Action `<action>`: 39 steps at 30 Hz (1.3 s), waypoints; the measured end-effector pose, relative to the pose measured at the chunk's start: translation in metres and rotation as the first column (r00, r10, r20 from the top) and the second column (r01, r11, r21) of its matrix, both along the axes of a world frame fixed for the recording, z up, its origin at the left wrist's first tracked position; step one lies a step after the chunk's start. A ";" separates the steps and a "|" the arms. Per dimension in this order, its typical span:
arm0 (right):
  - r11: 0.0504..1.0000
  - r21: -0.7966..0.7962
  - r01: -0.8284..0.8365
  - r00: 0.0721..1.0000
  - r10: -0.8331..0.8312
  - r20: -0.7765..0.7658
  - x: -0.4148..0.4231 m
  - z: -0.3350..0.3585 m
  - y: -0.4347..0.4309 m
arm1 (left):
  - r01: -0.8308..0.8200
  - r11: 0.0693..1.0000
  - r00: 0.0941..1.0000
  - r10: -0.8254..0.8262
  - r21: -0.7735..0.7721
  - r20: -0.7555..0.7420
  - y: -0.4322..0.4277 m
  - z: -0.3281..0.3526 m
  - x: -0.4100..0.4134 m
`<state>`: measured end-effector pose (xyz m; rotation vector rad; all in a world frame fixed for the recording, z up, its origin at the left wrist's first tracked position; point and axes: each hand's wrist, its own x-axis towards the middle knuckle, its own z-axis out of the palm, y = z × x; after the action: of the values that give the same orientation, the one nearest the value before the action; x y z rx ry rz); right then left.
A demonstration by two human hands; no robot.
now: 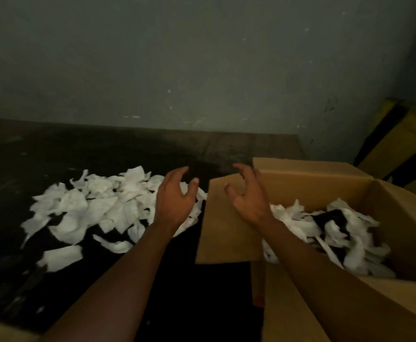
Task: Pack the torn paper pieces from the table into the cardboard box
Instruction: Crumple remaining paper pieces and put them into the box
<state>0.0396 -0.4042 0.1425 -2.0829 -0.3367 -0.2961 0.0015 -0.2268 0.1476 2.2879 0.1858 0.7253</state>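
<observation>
Paper scraps, box, two bare hands over dark worktop.

Scraps [88, 211]: white heap on the worktop [182, 280], left of centre; more lie inside the box [397, 213] at right, its left flap up. Left hand [174, 196]: fingers spread and curled, empty, over the heap's right edge. Right hand [248, 196]: fingers spread, empty, at the raised flap. Grey wall [202, 58] far.

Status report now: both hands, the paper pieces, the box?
Left hand open, empty, over table pile. Right hand open, empty, at box flap. Cardboard box partly filled. Nothing blocking.
</observation>
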 end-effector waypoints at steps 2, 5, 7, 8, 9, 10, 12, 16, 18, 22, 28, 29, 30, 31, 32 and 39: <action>0.998 0.009 -0.058 0.998 0.058 -0.007 -0.012 0.000 0.039 | -0.030 1.000 0.999 0.030 -0.008 0.029 0.038 -0.006 -0.016; 0.998 -0.005 -0.063 0.998 0.063 0.001 -0.033 -0.008 0.100 | -0.029 0.999 0.999 0.030 -0.022 0.036 0.089 -0.022 -0.042; 0.998 -0.026 -0.054 0.998 0.054 -0.013 -0.048 -0.019 0.139 | -0.023 0.999 0.999 0.024 -0.027 0.026 0.122 -0.035 -0.060; 0.998 -0.016 -0.054 0.998 0.053 -0.017 -0.057 -0.027 0.157 | -0.020 0.999 1.000 0.020 -0.033 0.015 0.138 -0.041 -0.069; 0.999 -0.004 -0.050 0.999 0.049 -0.015 -0.065 -0.036 0.174 | -0.016 0.999 1.000 0.016 -0.041 -0.001 0.154 -0.048 -0.078; 0.999 0.005 -0.040 0.999 0.040 -0.021 -0.074 -0.047 0.189 | -0.013 0.999 1.000 0.012 -0.048 -0.023 0.171 -0.055 -0.086; 1.000 -0.004 -0.026 0.999 0.026 -0.045 -0.092 -0.066 0.215 | -0.014 0.999 0.998 0.010 -0.049 -0.063 0.202 -0.069 -0.101; 0.999 -0.050 -0.021 0.995 0.016 -0.102 -0.116 -0.107 0.247 | -0.010 1.000 0.994 0.006 -0.028 -0.105 0.248 -0.103 -0.122; 0.997 -0.072 -0.030 0.993 0.021 -0.120 -0.121 -0.124 0.254 | -0.013 0.999 0.989 0.008 -0.037 -0.149 0.261 -0.119 -0.127; 0.994 -0.110 -0.025 0.987 0.007 -0.161 -0.107 -0.147 0.266 | -0.020 0.998 0.975 0.005 -0.066 -0.220 0.278 -0.146 -0.119; 0.988 -0.138 0.068 0.978 -0.093 -0.187 -0.046 -0.160 0.274 | 0.030 0.998 0.974 -0.040 -0.049 -0.224 0.292 -0.162 -0.079; 0.988 -0.119 0.095 0.977 -0.115 -0.180 -0.035 -0.160 0.273 | 0.047 0.998 0.977 -0.055 -0.041 -0.207 0.291 -0.162 -0.068; 0.987 -0.105 0.124 0.978 -0.139 -0.155 -0.023 -0.161 0.272 | 0.066 0.997 0.980 -0.072 -0.036 -0.183 0.289 -0.162 -0.056; 0.983 -0.098 0.156 0.978 -0.168 -0.124 -0.011 -0.162 0.269 | 0.089 0.995 0.984 -0.093 -0.034 -0.155 0.286 -0.163 -0.042; 0.977 -0.102 0.188 0.975 -0.198 -0.100 0.001 -0.163 0.265 | 0.115 0.993 0.985 -0.118 -0.028 -0.126 0.282 -0.164 -0.027; 0.913 -0.201 0.354 0.918 -0.381 -0.113 0.067 -0.172 0.221 | 0.403 0.915 0.898 -0.397 -0.009 -0.189 0.247 -0.168 0.062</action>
<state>0.1066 -0.1834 -0.0290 -2.3250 0.1318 -0.3402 0.0639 0.0207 -0.0204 2.3177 -0.2100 0.3005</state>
